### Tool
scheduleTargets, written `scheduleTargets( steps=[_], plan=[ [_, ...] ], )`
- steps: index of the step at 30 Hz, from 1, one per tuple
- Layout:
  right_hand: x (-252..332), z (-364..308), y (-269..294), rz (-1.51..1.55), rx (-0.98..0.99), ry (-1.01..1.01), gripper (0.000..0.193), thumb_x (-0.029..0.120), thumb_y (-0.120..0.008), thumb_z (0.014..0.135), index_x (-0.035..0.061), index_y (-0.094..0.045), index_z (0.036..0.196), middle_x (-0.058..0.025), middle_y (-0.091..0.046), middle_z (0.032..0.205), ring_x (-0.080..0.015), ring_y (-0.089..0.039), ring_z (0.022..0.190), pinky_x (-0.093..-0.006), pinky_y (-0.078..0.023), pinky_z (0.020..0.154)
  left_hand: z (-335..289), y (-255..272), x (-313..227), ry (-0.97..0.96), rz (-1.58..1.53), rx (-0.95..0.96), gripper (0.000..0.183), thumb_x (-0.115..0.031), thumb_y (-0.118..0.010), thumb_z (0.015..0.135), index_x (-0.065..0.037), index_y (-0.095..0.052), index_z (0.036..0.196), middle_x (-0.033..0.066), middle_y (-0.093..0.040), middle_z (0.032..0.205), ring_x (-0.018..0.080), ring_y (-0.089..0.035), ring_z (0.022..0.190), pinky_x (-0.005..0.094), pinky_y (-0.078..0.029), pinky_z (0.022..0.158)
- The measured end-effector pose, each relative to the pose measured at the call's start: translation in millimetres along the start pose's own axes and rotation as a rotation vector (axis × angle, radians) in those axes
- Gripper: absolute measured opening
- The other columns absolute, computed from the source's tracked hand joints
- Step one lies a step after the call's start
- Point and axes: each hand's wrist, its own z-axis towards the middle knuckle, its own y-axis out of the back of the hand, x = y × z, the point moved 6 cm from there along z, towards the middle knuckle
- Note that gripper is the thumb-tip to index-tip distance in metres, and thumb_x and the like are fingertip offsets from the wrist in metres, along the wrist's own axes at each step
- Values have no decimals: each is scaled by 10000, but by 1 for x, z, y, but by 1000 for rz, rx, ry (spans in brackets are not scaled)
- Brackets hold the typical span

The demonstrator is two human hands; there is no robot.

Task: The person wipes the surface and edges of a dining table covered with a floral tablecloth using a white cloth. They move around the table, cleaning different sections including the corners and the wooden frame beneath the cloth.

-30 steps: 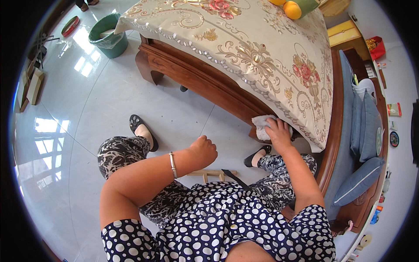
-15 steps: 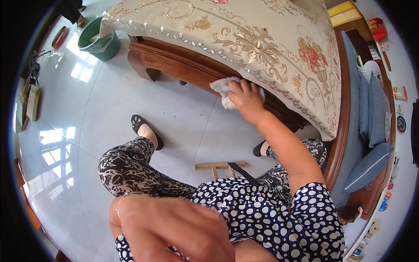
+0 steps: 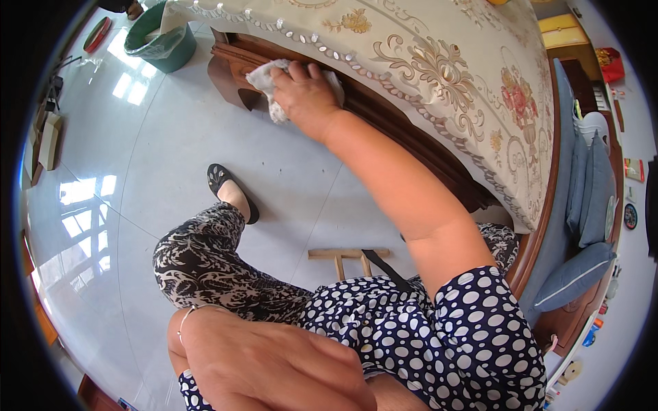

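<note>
A light grey-white cloth (image 3: pixel 269 79) is bunched under my right hand (image 3: pixel 305 92), whose fingers close over it. The cloth presses on the dark wooden side rail (image 3: pixel 236 60) of a low table, near its far left leg. Beside it hangs the beaded edge of a cream floral tablecloth (image 3: pixel 411 41). My left hand (image 3: pixel 267 356) is close to the camera, in front of my chest at the lower edge. Its back faces me and its fingers are bent together; their tips, and anything in them, are hidden.
A green bin (image 3: pixel 161 51) with a clear liner stands left of the table. To the right runs a wooden sofa with blue cushions (image 3: pixel 576 277). Below me is a small wooden stool frame (image 3: pixel 346 254). My left foot in a black shoe (image 3: pixel 221 179) rests on shiny tiles.
My right hand has slid the cloth leftward along the table's rail, toward the far left leg. My left hand stays almost where it was. The view has shifted slightly.
</note>
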Motion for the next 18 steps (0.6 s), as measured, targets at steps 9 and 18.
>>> scheduleTargets(
  steps=[9,18],
  plan=[
    [-8,-54,13,-51,-17,85,108,128,-546,751,107,-631,813,-22,-489,1249,-251,-457,1045,-396,-392,805,-1,2,2,135,-61,115,212,23,-456,915,-113,-611,966,124,-586,724,223,-591,593,268,-408,470],
    [-53,-220,69,-45,366,-88,222,98,-544,761,83,-601,976,5,-438,1307,-277,-444,1074,-406,-395,818,4,0,0,139,-159,267,175,33,-511,880,-88,-619,946,139,-591,723,240,-587,568,284,-394,445]
  ],
)
